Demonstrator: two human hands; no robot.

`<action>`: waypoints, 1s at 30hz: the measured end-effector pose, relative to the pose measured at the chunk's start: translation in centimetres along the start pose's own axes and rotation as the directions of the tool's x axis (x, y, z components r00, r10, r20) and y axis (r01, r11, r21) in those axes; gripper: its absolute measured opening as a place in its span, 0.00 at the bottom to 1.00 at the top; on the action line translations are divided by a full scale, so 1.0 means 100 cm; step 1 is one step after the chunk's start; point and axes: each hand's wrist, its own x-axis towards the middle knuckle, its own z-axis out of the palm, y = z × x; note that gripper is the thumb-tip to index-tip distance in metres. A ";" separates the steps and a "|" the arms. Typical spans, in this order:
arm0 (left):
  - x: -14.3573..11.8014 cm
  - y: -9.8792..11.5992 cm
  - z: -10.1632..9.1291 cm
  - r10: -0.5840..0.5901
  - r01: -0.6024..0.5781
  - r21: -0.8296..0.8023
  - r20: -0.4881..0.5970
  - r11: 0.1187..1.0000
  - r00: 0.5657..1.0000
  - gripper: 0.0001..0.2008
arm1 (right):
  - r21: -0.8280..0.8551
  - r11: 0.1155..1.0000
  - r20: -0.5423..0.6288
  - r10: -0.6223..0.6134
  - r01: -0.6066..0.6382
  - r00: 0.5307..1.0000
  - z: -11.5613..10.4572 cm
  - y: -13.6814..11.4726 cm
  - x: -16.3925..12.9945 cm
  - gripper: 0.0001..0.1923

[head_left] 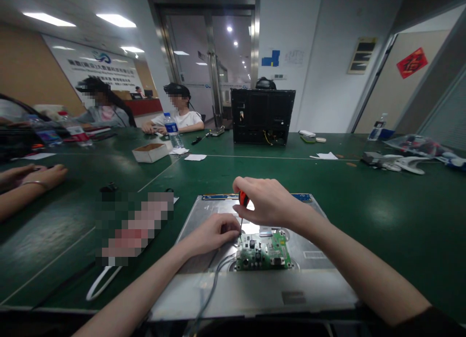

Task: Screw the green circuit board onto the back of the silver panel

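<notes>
My right hand (267, 201) grips a screwdriver (243, 199) by its red and black handle, from above. Its thin shaft points down at the upper left corner of a green circuit board (264, 252). Beside the tip, my left hand (216, 232) is closed with its fingertips bunched together at that corner; whatever they pinch is hidden. The board lies on the metal back of a flat display panel (309, 283), which rests in front of me. Dark cables (214, 283) run from the board's left side toward the near edge.
A pixelated item with a white strap (98, 283) lies left of the panel. Farther back are a small box (150, 153), a bottle (171, 128) and an upright black casing (262, 116). Another person's hands (40, 179) are at the left; more people sit beyond.
</notes>
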 end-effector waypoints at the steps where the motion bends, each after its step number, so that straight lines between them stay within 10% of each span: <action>1: 0.000 0.000 0.000 -0.003 0.003 0.008 -0.001 1.000 1.000 0.07 | -0.007 1.000 -0.006 -0.014 0.014 1.000 0.001 0.000 0.001 0.11; 30: -0.001 0.002 0.000 -0.004 0.004 -0.027 0.000 1.000 1.000 0.07 | -0.020 1.000 0.021 -0.002 0.002 1.000 -0.003 -0.003 0.002 0.09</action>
